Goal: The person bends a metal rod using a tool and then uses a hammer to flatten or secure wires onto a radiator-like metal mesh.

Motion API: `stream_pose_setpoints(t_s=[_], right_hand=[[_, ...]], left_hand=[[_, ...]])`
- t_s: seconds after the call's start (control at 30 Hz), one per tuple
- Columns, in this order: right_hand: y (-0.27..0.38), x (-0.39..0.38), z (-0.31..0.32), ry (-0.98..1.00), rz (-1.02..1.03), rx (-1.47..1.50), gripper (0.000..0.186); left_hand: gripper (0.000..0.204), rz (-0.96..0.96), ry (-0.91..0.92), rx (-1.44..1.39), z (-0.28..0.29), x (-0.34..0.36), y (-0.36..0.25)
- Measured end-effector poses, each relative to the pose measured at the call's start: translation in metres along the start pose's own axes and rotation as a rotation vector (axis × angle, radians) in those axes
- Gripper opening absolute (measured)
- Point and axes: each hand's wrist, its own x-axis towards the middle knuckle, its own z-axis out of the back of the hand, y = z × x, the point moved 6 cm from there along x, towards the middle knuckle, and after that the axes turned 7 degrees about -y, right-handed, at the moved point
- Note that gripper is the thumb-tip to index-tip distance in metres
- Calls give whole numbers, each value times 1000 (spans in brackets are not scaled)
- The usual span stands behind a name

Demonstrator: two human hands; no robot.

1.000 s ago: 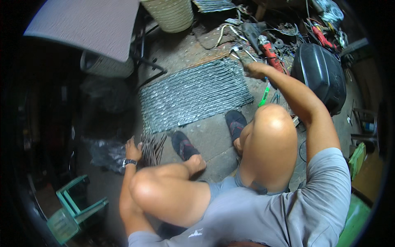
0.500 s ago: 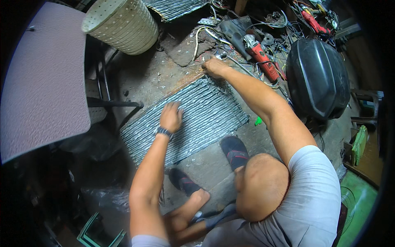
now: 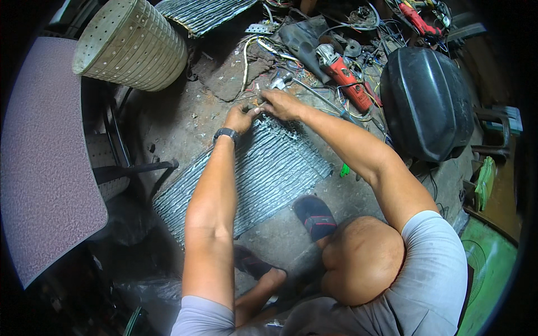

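Note:
A grey-and-white ribbed mat with frayed edges lies aslant on the floor in front of me. My left hand, below a dark wristwatch, is at its far corner with thumb and fingers pinched. Close against it, my right hand is also closed, its fingertips meeting the left ones. A small orange bit shows by the fingertips; what they grip is too small to make out. Just beyond my right hand lies a hammer with a metal head.
A red angle grinder lies among tangled wires to the right, beside a black hard case. A perforated pale basket and a second ribbed mat are at the back. A pinkish panel stands left; a green piece lies near the mat.
My left hand has lifted off the middle of the mat and moved to the far corner, joining the right hand. The right hand has stayed near that corner. The view has shifted slightly.

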Motion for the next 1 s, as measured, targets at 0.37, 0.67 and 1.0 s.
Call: stream_pose_setpoints(t_s=[0.37,0.67,1.0], right_hand=[[20,-10,4,-25,160,43,61],[2,4,21,25,14,70,38],[1,14,23,252,-319,359,45]], left_hand=[[41,126,-71,-39,7,-1,-7],[31,-178,-186,-57,7,-28,-29],[40,71,-276,-51,14,-25,-27]])
